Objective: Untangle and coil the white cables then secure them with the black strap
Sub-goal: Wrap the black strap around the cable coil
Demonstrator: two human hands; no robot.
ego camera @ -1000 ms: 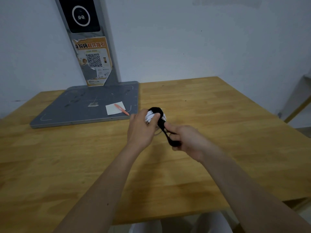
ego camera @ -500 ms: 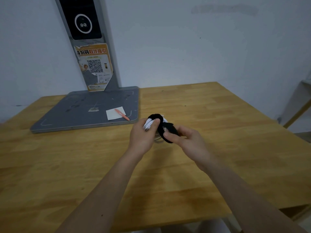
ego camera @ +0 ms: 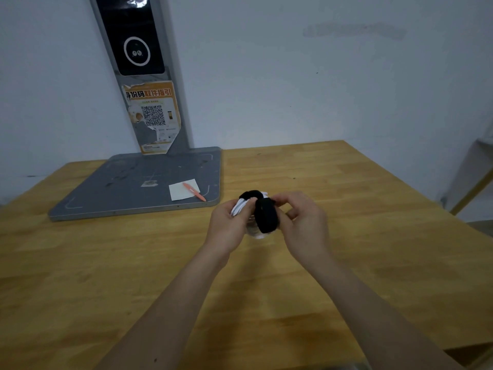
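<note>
Gripping white cables (ego camera: pixel 241 209) mid-table (ego camera: pixel 373 236)

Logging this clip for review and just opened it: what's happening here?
A person is bundling white cables over a wooden table. The left hand holds the coil, while the right hand pinches the black strap, which is wrapped around the coil. Whether the strap is fastened cannot be told. A pen lies on paper on a grey base behind.
</note>
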